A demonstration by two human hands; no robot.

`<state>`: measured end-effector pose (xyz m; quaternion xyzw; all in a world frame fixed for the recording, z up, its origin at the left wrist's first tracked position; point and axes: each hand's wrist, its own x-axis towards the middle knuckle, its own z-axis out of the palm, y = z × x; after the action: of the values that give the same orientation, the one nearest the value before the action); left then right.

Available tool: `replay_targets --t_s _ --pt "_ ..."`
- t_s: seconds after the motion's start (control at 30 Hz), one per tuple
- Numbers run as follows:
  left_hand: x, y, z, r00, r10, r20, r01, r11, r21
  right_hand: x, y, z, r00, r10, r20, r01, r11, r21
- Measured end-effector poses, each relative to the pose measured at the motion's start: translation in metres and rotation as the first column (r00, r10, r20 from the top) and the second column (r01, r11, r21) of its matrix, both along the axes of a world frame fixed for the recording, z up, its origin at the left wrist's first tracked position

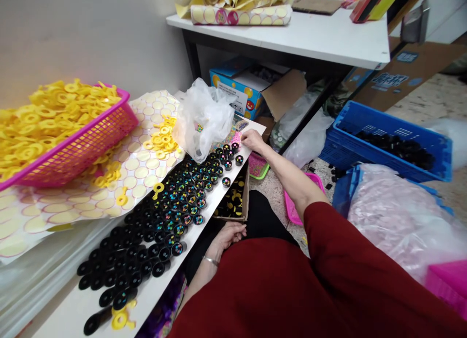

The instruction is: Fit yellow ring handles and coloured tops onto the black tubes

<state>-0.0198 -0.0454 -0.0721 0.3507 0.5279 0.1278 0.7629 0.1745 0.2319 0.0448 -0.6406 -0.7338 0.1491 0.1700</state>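
Observation:
My right hand (253, 139) is at the far end of the narrow white board, beside a scatter of small pink and multicoloured beads (236, 133). Its fingers are pinched together, and whatever they hold is too small or hidden to make out. In front of it stand rows of small black round cups (182, 197), many with coloured beads inside; those at the near end look bare inside. My left hand (228, 233) rests at my lap by the board's edge, its fingers curled in, with nothing visible in them. Below the board, an open carton (247, 202) holds black and yellow pieces.
A pink basket (126, 116) heaped with yellow ring pieces (54, 116) stands left on circle-printed sheets (138, 158). A clear plastic bag (207, 116) lies on the board. Blue crates (394, 124) and a bagged pile (397, 216) are right; a white table (310, 36) stands behind.

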Motion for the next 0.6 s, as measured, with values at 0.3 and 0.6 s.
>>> replay_targets --t_s 0.3,0.6 --pt "0.001 0.000 0.002 0.998 0.049 -0.035 -0.051 0.998 -0.043 -0.003 0.000 -0.028 0.998 0.041 -0.056 -0.040 0.999 0.023" --pt "0.000 0.002 -0.008 0.999 0.045 0.027 -0.043 0.997 -0.059 -0.010 -0.011 -0.024 0.994 0.050 0.099 -0.050 0.999 -0.010"
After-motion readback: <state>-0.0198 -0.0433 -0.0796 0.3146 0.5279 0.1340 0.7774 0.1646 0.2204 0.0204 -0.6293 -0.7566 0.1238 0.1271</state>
